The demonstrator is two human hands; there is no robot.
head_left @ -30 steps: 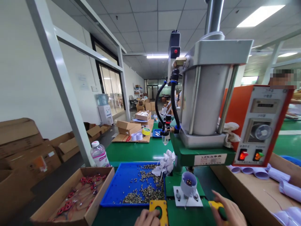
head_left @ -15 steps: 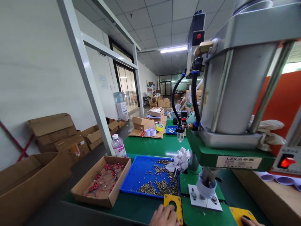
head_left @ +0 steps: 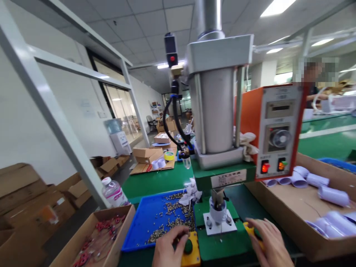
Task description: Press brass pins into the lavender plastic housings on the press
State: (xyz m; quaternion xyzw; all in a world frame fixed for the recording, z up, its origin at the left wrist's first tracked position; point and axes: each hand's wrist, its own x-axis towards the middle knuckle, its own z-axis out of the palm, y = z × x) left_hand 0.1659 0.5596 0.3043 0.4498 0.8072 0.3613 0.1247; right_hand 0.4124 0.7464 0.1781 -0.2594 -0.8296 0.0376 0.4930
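Observation:
My left hand (head_left: 168,247) hovers at the left edge of a yellow button box (head_left: 194,249) with a green push button. Its fingers are bent, with a gap between thumb and fingertips, and nothing shows in them. My right hand (head_left: 269,241) reaches over a second yellow button box (head_left: 249,229), fingers spread and partly covering its green button. Between my hands, a white plastic cup-like part (head_left: 217,213) sits under the press (head_left: 214,111), above a white fixture plate (head_left: 209,230) with bolts. The press tool reaches down into the part.
Left lie a blue tray (head_left: 141,222) of small metal pieces and a cardboard box (head_left: 122,231) of red wired parts. An orange control box (head_left: 278,129) with lit switches stands right, above a carton (head_left: 292,218) of white plastic cylinders. A person (head_left: 314,83) is at the far right.
The view has swung right, bringing the control box, carton and another person into sight. Both hands have come off the buttons, uncovering the green tops, and the right hand shows more fully.

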